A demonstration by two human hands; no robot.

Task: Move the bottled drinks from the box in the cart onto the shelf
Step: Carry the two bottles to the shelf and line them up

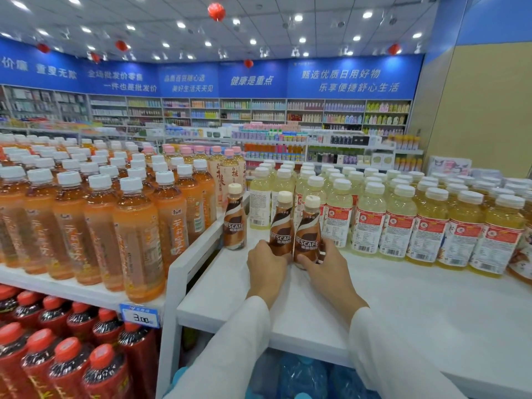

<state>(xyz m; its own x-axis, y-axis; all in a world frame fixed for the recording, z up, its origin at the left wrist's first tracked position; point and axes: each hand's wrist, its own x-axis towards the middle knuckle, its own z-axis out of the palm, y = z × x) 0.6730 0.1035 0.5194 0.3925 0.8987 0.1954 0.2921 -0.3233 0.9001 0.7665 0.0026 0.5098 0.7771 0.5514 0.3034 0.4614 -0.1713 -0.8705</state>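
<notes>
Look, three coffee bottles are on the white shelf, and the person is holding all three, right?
Not all three. The head view shows the left hand gripping the middle coffee bottle and the right hand gripping the right coffee bottle; the left coffee bottle stands untouched on the white shelf.

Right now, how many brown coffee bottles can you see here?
3. One coffee bottle stands alone by the divider; the left hand grips the middle bottle; the right hand grips the rightmost bottle. None looks hidden.
</notes>
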